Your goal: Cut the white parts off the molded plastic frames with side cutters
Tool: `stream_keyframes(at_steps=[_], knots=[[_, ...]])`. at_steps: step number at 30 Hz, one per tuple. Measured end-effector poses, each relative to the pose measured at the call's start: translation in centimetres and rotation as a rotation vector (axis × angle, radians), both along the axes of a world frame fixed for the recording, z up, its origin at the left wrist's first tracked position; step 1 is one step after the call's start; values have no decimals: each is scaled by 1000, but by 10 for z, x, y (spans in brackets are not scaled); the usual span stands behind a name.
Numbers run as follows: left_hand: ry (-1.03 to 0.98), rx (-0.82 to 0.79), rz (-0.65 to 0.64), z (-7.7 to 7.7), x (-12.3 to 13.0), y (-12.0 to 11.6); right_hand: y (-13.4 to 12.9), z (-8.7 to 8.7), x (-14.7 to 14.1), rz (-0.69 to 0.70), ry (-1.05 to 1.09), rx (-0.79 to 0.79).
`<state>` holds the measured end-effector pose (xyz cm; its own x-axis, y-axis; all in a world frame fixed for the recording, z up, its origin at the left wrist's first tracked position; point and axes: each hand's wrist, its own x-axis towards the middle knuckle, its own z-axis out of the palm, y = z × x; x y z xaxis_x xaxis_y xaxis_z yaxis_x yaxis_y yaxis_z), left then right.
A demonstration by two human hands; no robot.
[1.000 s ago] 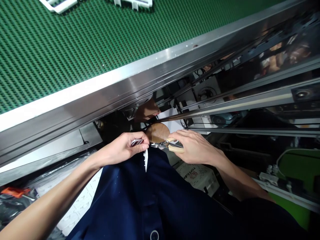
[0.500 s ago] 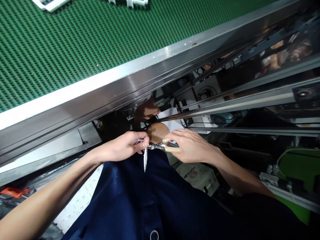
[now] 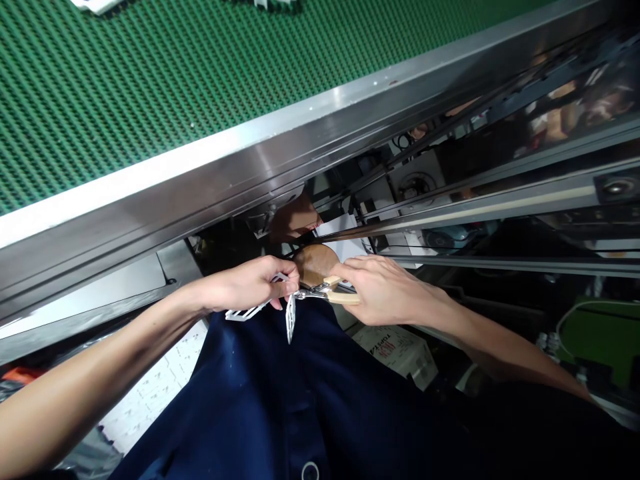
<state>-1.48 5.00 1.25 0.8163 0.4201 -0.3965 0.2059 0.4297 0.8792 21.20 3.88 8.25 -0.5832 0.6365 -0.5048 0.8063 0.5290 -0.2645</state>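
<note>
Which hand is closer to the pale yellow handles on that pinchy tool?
Right. The right hand is holding the pale yellow handles. The left hand is farther away, beside the tool's metal tip, pinching white plastic.

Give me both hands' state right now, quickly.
Left hand: closed, pinching a white, slatted plastic piece.
Right hand: closed around metal pliers with cream-coloured handles; the handles are spread apart.

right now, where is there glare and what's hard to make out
Head view: glare whitens the metal edge; head view: navy clothing goes near black at lower right; head view: the pliers show, but their tips are unclear.
</note>
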Motion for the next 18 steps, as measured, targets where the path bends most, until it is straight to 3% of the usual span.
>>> stream_keyframes(at_steps=[6,18], knots=[[13,5,-33,3,4,5,4,13,-3,31,-83,-11],[11,-15,2,5,6,6,5,12,-5,56,-111,-9]])
